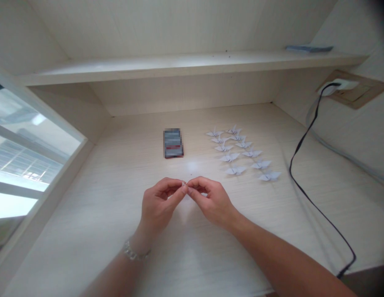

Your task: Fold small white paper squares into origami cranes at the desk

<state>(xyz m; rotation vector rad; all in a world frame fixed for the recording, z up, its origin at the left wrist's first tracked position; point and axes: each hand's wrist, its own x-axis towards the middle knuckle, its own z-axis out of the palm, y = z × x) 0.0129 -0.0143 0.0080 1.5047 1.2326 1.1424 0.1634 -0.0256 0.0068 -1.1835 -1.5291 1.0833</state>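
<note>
My left hand [161, 203] and my right hand [212, 202] meet above the pale wooden desk [124, 198], fingertips together. Between them both pinch a small piece of white paper [185, 184], mostly hidden by my fingers. To the right of my hands stand several white origami paper cranes [241, 152] in two loose columns, not touching my hands. A dark rectangular object [173, 143], blurred so that its kind cannot be told, lies beyond my hands.
A black cable [300, 185] runs along the desk's right side from a wall socket [337, 87]. A pale shelf [179, 66] spans the back, above the desk. A window [27, 156] lies to the left. A metal bracelet [131, 251] circles my left wrist.
</note>
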